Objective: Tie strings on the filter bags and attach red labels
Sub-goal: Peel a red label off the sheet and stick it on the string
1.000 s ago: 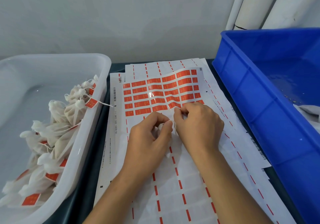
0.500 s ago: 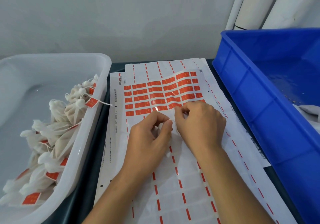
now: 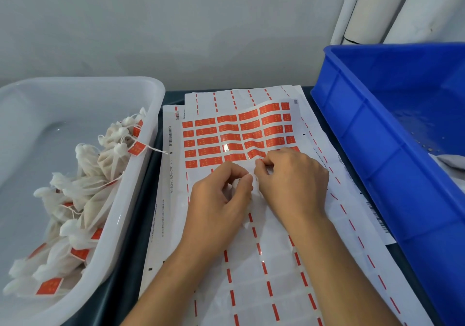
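Red sticky labels on the white sheet (image 3: pixel 239 134) lie under both hands. The left hand (image 3: pixel 221 200) pinches a small white filter bag (image 3: pixel 254 187); the right hand (image 3: pixel 292 179) pinches a label edge, which might tear.

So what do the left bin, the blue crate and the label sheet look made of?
Left bin: translucent white plastic, smooth, faintly see-through walls. Blue crate: opaque rigid plastic, moulded ribs. Label sheet: probably glossy coated paper; it buckles and shows glare spots.
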### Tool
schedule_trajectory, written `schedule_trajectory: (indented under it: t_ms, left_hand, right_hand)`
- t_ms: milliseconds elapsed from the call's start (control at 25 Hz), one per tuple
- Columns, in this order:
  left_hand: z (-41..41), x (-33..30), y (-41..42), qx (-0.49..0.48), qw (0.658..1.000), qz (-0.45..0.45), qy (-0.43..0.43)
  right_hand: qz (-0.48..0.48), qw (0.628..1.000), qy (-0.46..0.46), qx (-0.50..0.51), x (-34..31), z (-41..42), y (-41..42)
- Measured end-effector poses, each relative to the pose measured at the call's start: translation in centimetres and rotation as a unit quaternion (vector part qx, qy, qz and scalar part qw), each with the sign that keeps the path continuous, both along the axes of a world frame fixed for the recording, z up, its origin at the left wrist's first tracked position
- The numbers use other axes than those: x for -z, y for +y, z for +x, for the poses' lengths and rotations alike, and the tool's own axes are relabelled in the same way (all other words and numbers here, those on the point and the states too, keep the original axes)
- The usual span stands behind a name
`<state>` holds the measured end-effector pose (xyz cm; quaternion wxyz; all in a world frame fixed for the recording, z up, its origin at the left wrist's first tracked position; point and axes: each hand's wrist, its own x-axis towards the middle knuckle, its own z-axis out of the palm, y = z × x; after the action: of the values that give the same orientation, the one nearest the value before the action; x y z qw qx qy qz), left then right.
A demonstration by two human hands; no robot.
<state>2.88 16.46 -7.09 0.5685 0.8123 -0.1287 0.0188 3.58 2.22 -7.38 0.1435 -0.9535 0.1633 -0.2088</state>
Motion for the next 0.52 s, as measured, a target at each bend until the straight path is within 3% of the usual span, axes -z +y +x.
schedule_trajectory:
  t_ms: [520]
  left_hand:
    - [0.02,-0.29,0.11,-0.006,1.000,-0.009,-0.020]
  right_hand:
    - [-0.020,1.000,-0.009,-0.001,0.05,0.32,-0.60]
